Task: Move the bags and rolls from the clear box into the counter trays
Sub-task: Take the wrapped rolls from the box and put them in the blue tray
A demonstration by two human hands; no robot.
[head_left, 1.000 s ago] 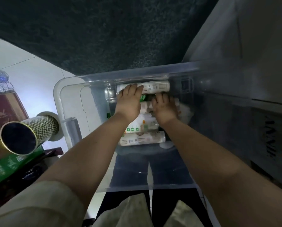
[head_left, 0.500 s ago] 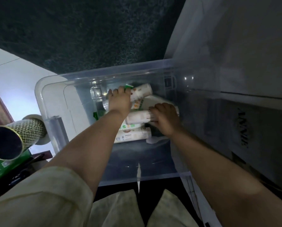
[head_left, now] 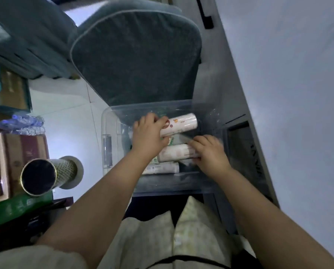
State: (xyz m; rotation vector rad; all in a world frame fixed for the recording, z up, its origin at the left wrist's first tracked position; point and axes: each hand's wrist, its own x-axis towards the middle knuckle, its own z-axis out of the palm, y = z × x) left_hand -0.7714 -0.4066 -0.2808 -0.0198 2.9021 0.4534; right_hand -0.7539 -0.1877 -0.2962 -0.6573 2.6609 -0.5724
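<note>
Both my hands are down inside the clear box (head_left: 108,133) on the floor in front of me. My left hand (head_left: 147,135) is closed around the left end of a white roll with a red label (head_left: 181,124), which is raised above the others. My right hand (head_left: 208,152) grips the right end of a second white roll (head_left: 176,154) lying lower in the box. A third white roll (head_left: 160,168) lies at the near side, untouched. Green-printed packaging shows between the rolls, mostly hidden by my hands.
A dark teal cushioned chair (head_left: 137,55) stands just behind the box. To the left are a gold-patterned tube (head_left: 46,175), stacked cardboard boxes (head_left: 11,160) and a green pack (head_left: 17,206). A grey cabinet wall (head_left: 288,84) runs along the right. My knees are below the box.
The view has tilted up, showing the chair. My left hand has lifted the red-labelled roll higher, and my right hand has closed further onto the lower roll.
</note>
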